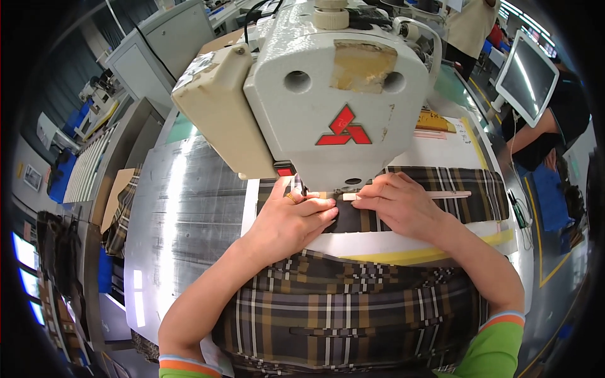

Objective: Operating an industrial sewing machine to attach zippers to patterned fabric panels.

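Observation:
A dark plaid fabric panel [472, 179] lies on a white sheet [378, 241] beneath the head of a large industrial sewing machine [340, 69]. My left hand [291, 217] rests on the panel just left of the needle area, fingers stretched out and pressing down; a ring shows on one finger. To the right of the needle area, my right hand [403, 205] has its fingers curled down around a thin pale strip [450, 194], which sticks out at both sides of the hand. The needle and the fingertips beside it are partly hidden.
More plaid fabric [346, 315] is heaped in front of me. A shiny metal table surface [170, 233] extends to the left. At the right stand a screen [526, 79] and another person, whose arm [535, 133] shows. A yellow ruler-like piece [435, 121] lies behind the panel.

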The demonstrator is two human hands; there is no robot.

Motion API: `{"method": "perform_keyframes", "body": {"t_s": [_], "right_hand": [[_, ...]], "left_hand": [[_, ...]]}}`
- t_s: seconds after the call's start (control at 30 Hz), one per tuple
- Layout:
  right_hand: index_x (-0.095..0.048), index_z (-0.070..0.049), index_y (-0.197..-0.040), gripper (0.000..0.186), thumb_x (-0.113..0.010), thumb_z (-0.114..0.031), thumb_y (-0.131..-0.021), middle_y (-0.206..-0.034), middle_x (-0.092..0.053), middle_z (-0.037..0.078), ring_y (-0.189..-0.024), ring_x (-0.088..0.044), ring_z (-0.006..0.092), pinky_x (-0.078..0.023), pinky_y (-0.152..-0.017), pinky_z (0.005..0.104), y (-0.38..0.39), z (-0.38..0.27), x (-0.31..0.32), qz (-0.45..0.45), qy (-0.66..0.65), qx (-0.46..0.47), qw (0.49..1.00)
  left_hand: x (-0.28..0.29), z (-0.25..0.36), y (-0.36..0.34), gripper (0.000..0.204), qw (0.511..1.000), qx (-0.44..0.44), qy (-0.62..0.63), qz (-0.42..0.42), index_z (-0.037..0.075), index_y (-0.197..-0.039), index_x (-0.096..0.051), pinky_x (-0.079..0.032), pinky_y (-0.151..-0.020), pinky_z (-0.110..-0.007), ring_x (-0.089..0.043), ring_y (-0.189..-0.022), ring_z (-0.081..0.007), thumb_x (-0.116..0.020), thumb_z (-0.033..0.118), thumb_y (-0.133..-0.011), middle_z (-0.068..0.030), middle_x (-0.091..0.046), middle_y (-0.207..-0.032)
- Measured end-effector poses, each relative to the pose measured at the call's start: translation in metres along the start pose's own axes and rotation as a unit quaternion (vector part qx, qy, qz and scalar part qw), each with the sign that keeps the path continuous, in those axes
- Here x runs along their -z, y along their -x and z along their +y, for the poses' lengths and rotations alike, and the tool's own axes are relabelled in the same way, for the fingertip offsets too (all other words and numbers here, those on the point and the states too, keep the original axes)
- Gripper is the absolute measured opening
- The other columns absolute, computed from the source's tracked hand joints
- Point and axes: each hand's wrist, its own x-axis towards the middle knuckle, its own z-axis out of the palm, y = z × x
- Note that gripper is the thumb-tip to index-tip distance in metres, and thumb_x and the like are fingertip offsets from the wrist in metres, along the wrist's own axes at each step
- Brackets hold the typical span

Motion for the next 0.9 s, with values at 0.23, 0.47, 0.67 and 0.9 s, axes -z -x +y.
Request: {"method": "perform_keyframes", "body": {"t_s": [0.23, 0.47, 0.67, 0.9], "right_hand": [[-0.069, -0.015, -0.114, 0.038, -0.065, -0.006, -0.078, -0.119, -0.063, -0.007, -0.110, -0.054, 0.0154, -0.051, -0.093, 0.0351, -0.003, 0.007, 0.001, -0.009, 0.025, -0.001, 1.000], [-0.067, -0.013, -0.118, 0.037, -0.066, -0.007, -0.082, -0.126, -0.063, -0.005, -0.120, -0.053, 0.0183, -0.048, -0.099, 0.0372, -0.002, 0.003, 0.012, -0.056, 0.002, -0.016, 0.998], [-0.065, -0.006, -0.124, 0.035, -0.067, -0.011, -0.089, -0.135, -0.061, 0.012, -0.124, -0.056, 0.0311, -0.046, -0.103, 0.0419, 0.035, 0.015, 0.077, 0.059, -0.003, -0.158, 0.986], [-0.063, -0.001, -0.125, 0.034, -0.064, -0.014, -0.094, -0.120, -0.067, 0.017, -0.106, -0.063, 0.0323, -0.049, -0.091, 0.0381, 0.165, 0.065, 0.141, 0.067, 0.079, -0.413, 0.905]], "left_hand": [[0.000, -0.008, -0.008, 0.019, 0.999, 0.001, -0.043, -0.010, 0.019, -0.105, -0.077, -0.043, -0.077, -0.037, -0.060, -0.083, -0.0173, -0.073, 0.024, -0.088, 0.0094, -0.073, -0.112], [0.010, -0.006, -0.005, 0.022, 0.998, 0.024, -0.026, -0.050, 0.019, -0.110, -0.075, -0.044, -0.084, -0.038, -0.059, -0.094, -0.0177, -0.072, 0.024, -0.088, 0.0113, -0.071, -0.116], [0.028, 0.003, 0.009, 0.022, 0.995, 0.085, 0.057, -0.018, 0.014, -0.110, -0.073, -0.040, -0.102, -0.046, -0.060, -0.109, -0.0237, -0.072, 0.019, -0.089, 0.0023, -0.069, -0.115], [0.060, 0.012, 0.037, 0.020, 0.977, 0.184, 0.105, -0.006, 0.011, -0.106, -0.076, -0.034, -0.115, -0.050, -0.065, -0.110, -0.0230, -0.075, 0.009, -0.086, -0.0020, -0.072, -0.112]]}}
